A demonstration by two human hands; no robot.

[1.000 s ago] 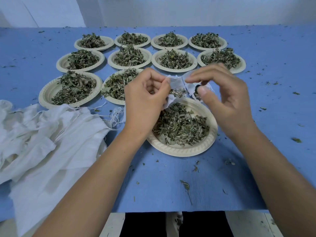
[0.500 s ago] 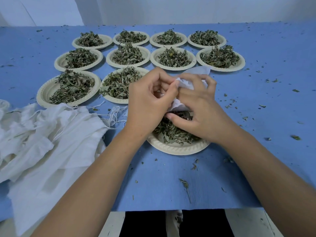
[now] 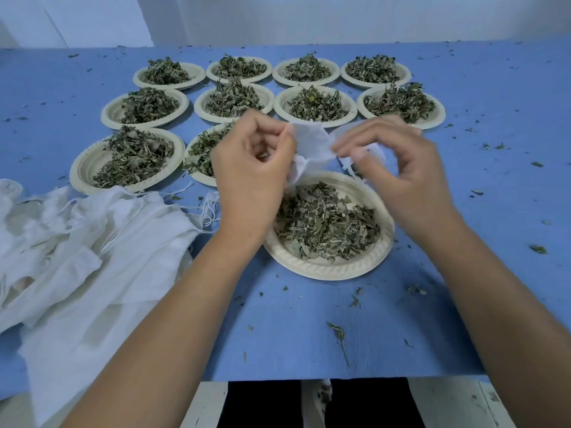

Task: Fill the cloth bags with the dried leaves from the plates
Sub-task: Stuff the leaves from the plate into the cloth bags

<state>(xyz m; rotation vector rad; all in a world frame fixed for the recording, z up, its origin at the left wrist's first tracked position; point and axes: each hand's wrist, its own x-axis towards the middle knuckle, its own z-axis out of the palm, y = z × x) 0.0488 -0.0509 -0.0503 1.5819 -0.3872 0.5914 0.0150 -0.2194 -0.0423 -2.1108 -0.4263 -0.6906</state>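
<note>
Above the near cream paper plate point(image 3: 327, 268) of dried green leaves point(image 3: 324, 220), my left hand point(image 3: 250, 177) and right hand point(image 3: 398, 177) pinch the small white cloth bag point(image 3: 310, 146), seemingly limp and light, best gripped at its mouth hem.

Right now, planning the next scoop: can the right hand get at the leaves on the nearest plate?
Probably yes. The right hand is just above the nearest plate, whose leaves lie uncovered. But it and the left hand both pinch the cloth bag, so it must let go first.
</note>
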